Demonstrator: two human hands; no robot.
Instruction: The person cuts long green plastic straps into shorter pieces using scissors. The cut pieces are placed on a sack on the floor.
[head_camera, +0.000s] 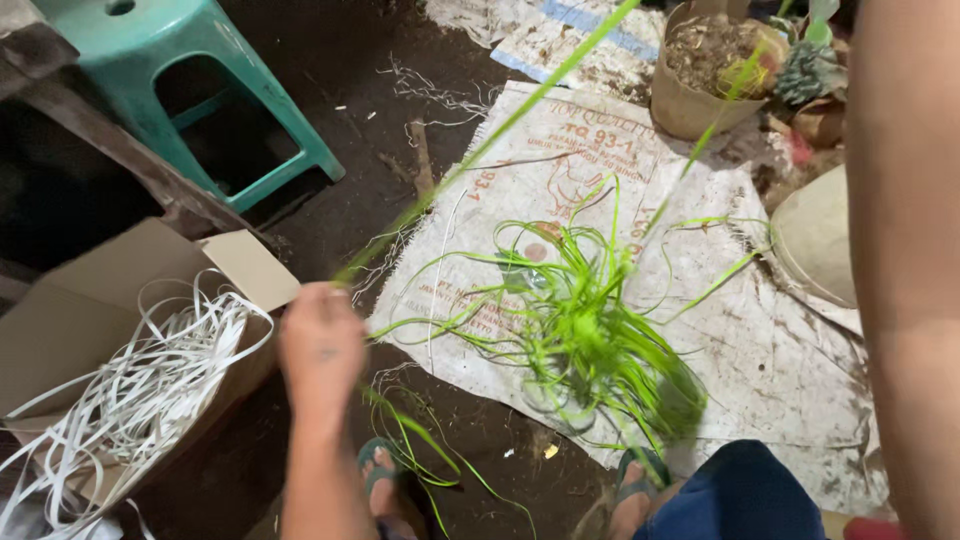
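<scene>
My left hand (320, 348) is closed around a long green leaf strip (500, 125) that runs taut from my fist up toward the top edge. Thin green shreds (420, 450) trail from the hand down past my sandalled foot (378, 475). A loose pile of green leaf strips (590, 340) lies on a white woven sack (760, 350) in front of me. Along the right edge, my right forearm (905, 260) rises out of the picture, and its hand is hidden above the frame.
An open cardboard box (90, 300) holding white strips (150, 380) sits at the left. A teal plastic stool (215, 90) stands at the top left. A pot of soil (700, 70), a small cactus (805, 70) and a pale round container (815, 235) are at the right.
</scene>
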